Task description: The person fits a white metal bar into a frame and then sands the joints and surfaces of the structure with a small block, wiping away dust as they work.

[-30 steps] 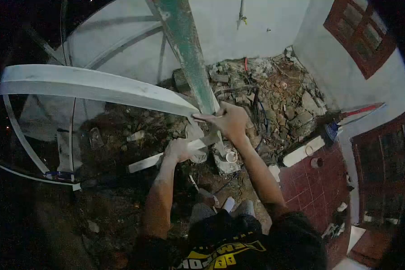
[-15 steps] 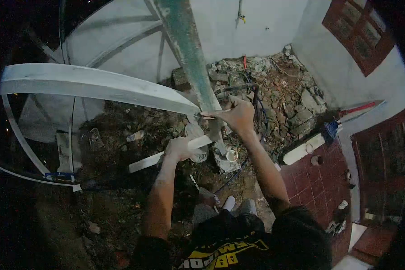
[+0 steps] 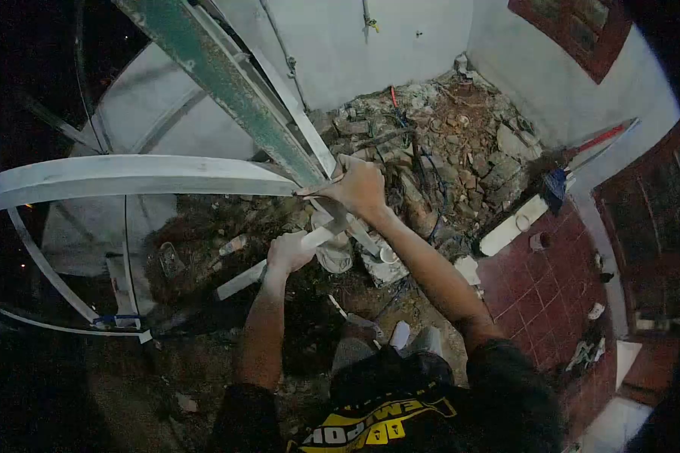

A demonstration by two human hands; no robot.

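Fingers wrapped round it, my left hand (image 3: 290,252) grips a pale flat bar (image 3: 242,281) that slants up to the right. My right hand (image 3: 360,189) is closed at the joint of the metal frame, pinching a thin piece too small to make out. From that joint a curved white beam (image 3: 143,175) runs left, and a worn green beam (image 3: 234,98) rises to the upper left. Just below the joint, the bar meets the lower part of the frame.
Rubble (image 3: 476,151) with hoses lies beyond my hands, against a white wall (image 3: 415,45). A white cup (image 3: 387,255) stands on a block below my right forearm. At the right are red floor tiles (image 3: 536,294), a long pale block (image 3: 514,226) and a red-handled tool (image 3: 601,138).
The view has shifted, and the green beam now leans further left. Both hands remain closed at about the same places, with my right hand lower left in view.
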